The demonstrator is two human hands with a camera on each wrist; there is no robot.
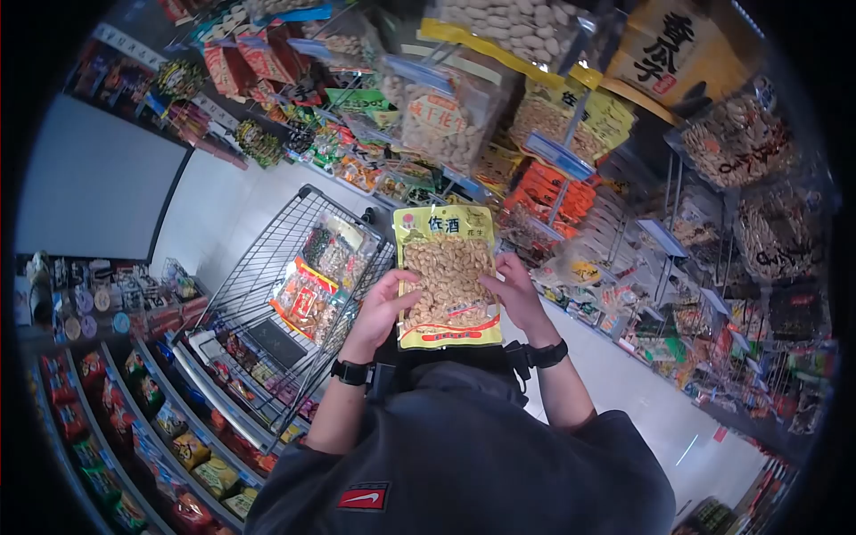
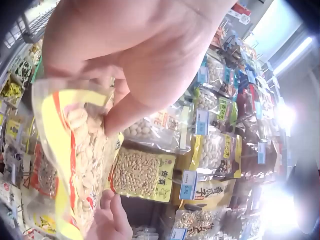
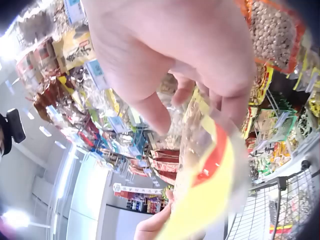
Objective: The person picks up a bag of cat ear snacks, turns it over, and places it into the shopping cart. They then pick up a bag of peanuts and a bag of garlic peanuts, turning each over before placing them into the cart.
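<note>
Left of the yellow peanut packet (image 1: 448, 276) stands a wire shopping cart (image 1: 259, 294) with snack bags (image 1: 323, 272) lying in it. The left hand (image 1: 382, 308) grips the packet's left edge, thumb on the front and fingers curled behind, and the right hand (image 1: 515, 292) holds its right edge likewise. The packet is upright between them, with hanging nut bags (image 1: 446, 116) above it.
</note>
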